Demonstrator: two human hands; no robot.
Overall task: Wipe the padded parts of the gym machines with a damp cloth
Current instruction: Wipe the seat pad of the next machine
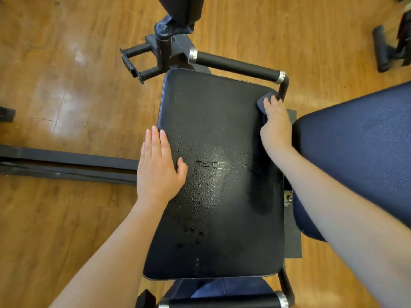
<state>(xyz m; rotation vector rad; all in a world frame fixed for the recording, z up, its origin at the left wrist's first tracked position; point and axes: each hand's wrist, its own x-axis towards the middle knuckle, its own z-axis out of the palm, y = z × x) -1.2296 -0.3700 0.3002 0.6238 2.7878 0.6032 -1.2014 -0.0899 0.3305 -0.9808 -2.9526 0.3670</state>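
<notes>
Fingers of right hand [274, 123] curled on damp cloth [264, 103], pressing it at far right corner of black seat pad [218, 174], just beside handle post. Left hand [159, 167] flat, fingers straight, bracing pad's left edge. Progress, my read: dark wet streak down right side of pad = that strip done. Centre shows droplets and sheen, no clear wipe marks; left half likely pending. Blue back pad [355, 156] at right looks dry, probably untouched. Foam grips [235, 65] also left. Early stage overall.
</notes>
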